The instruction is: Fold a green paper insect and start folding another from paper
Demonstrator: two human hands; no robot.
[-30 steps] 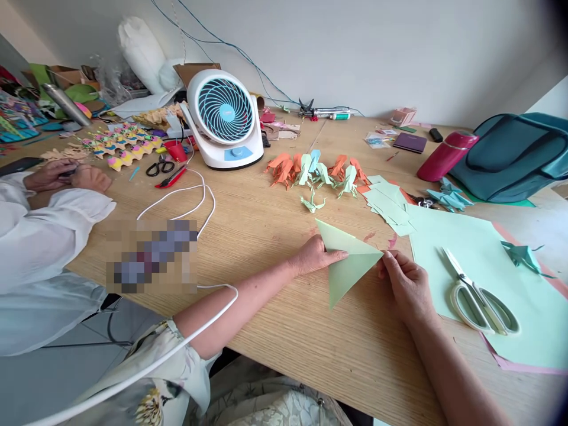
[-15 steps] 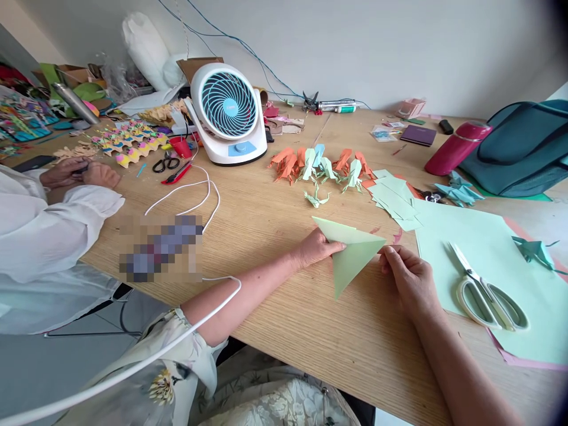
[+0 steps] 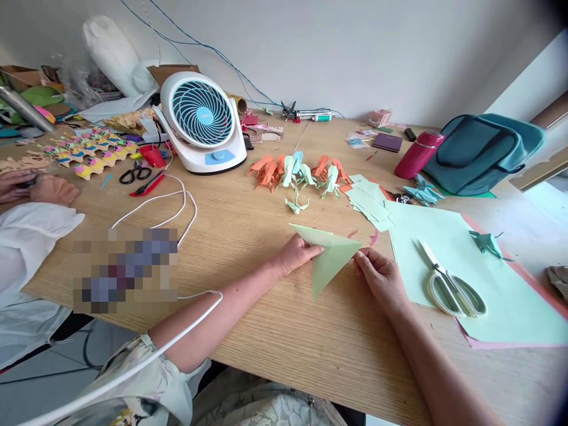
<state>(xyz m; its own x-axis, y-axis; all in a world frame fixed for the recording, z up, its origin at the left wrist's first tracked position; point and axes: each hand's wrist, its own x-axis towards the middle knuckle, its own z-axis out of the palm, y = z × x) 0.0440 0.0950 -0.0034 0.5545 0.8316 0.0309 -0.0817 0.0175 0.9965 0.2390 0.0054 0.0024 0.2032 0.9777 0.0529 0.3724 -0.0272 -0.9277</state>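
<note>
A folded sheet of light green paper is held above the table, with one pointed corner hanging down. My left hand pinches it from the left, thumb on the near face and the other fingers behind it. At its right corner, the thumb and fingertips of my right hand are closed on the edge. Beyond the paper lies a small pale green folded figure. Farther back stands a row of orange, green and blue folded figures, including an orange one.
White-handled scissors rest on large green sheets at the right. A pile of cut green paper, a red bottle and a teal bag lie beyond. A fan stands back left; another person's hands are at far left.
The view has turned to the right, so everything appears shifted left. Both hands keep hold of the green paper, whose folded shape looks nearly the same.
</note>
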